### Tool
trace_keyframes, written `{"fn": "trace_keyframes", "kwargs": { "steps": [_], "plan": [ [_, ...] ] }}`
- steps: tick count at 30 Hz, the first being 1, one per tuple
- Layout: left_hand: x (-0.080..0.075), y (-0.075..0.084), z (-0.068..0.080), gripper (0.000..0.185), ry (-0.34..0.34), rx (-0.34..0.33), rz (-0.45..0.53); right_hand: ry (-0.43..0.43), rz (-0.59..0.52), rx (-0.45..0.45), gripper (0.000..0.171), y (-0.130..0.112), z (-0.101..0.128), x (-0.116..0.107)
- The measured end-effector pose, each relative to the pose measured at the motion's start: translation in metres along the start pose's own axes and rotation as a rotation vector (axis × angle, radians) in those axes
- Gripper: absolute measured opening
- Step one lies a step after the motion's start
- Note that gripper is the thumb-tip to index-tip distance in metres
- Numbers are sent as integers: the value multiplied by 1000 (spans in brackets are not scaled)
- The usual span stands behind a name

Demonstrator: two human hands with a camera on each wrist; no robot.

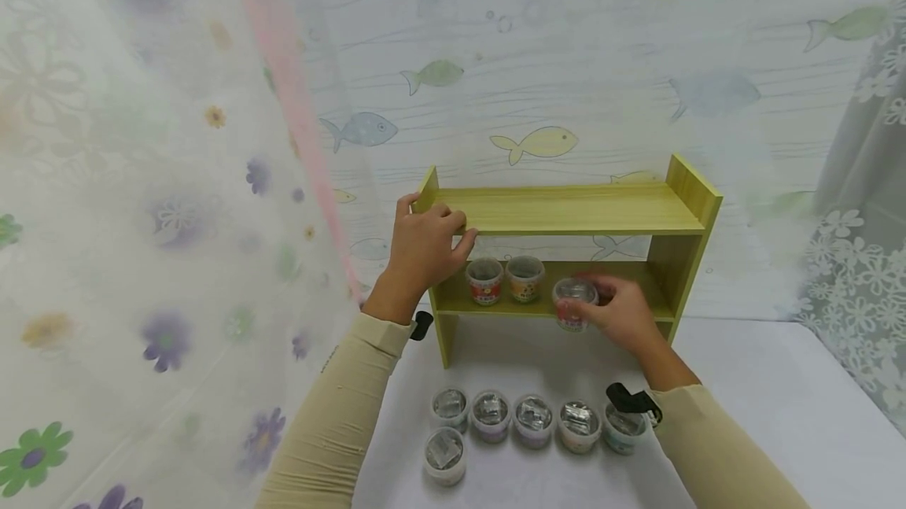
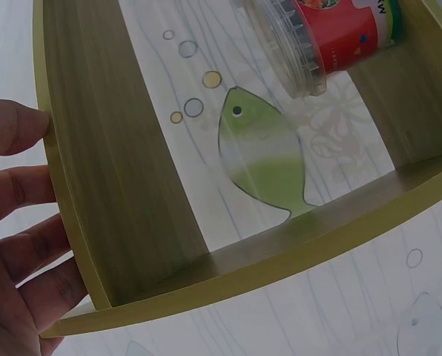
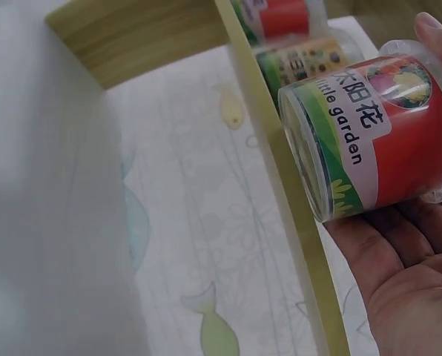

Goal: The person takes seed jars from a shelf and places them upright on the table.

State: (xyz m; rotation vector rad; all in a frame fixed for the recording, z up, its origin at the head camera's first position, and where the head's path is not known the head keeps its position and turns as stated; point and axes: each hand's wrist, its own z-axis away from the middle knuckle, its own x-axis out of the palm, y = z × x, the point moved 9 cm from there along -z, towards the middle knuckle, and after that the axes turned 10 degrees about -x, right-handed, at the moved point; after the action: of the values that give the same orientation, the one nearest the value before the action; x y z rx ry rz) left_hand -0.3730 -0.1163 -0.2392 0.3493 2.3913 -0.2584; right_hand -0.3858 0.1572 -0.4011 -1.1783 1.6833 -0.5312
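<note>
A small two-tier wooden shelf (image 1: 566,212) stands against the fish-print curtain. My left hand (image 1: 427,248) grips its upper board at the left end, the thumb on the front edge (image 2: 52,156) and the fingers around the board. A clear plastic cup with a red "little garden" label (image 3: 410,141) is held in my right hand (image 1: 628,319), between thumb and fingers. It is at the front edge of the lower board, right of centre; whether it touches the board I cannot tell. Two similar cups, one red (image 1: 484,282) and one orange-labelled (image 1: 524,279), stand upright left of it.
Several more clear cups (image 1: 533,420) with silvery packets inside stand in a row on the white cloth (image 1: 750,383) before the shelf. One cup (image 1: 445,455) sits nearer me at the row's left end. A flowered curtain (image 1: 177,257) hangs on the left.
</note>
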Motion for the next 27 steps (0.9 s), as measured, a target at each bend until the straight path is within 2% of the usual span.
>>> {"fn": "trace_keyframes", "kwargs": {
  "steps": [11,22,27],
  "plan": [
    [-1,0,-1,26,-5,2,6,-35,-155,-15,64,-14,16,21],
    [2,-1,-2,27,-15,0,3,-48,-156,5,64,-22,34,41],
    [2,-2,-2,27,-24,-3,8,-72,-229,22,63,-26,43,53]
  ]
}}
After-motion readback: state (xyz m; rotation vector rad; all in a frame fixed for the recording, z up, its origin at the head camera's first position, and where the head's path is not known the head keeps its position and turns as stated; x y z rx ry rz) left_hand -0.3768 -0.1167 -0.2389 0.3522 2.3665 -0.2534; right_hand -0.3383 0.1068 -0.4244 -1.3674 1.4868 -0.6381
